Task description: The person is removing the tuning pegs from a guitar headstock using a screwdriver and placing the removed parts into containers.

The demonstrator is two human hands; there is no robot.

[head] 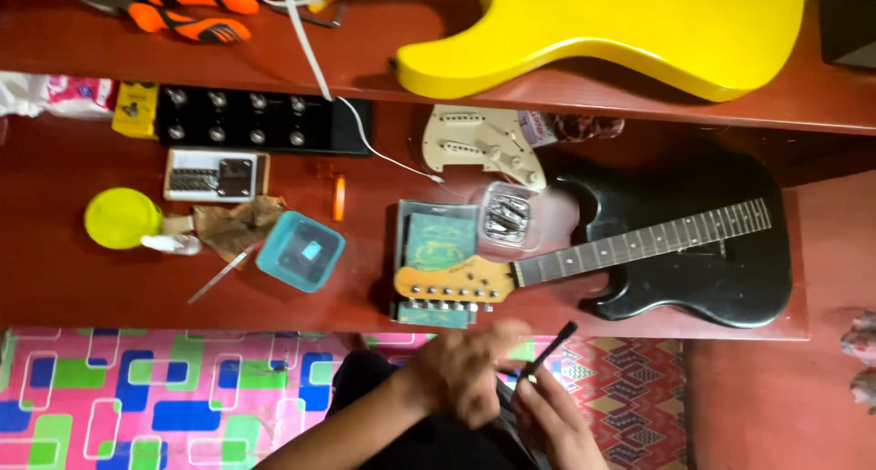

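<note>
My right hand (552,424) is low in the middle of the view, pinching a thin black rod (553,346) that points up and to the right. My left hand (470,374) is just left of it, blurred, fingers curled, close to the rod's lower end; its grip is unclear. Both hands hover in front of the red-brown table's edge (274,315). Just beyond them a guitar neck lies on the table, its pale headstock (447,283) on a green booklet (440,242) and its dark fretboard (639,242) across a black guitar body (703,269).
A yellow guitar body (620,32) rests on the upper shelf beside orange pliers (182,9). On the table are a white pickguard (484,141), a clear box of metal parts (506,219), a teal tub (301,251), a yellow lid (121,217) and a black pedal unit (255,119).
</note>
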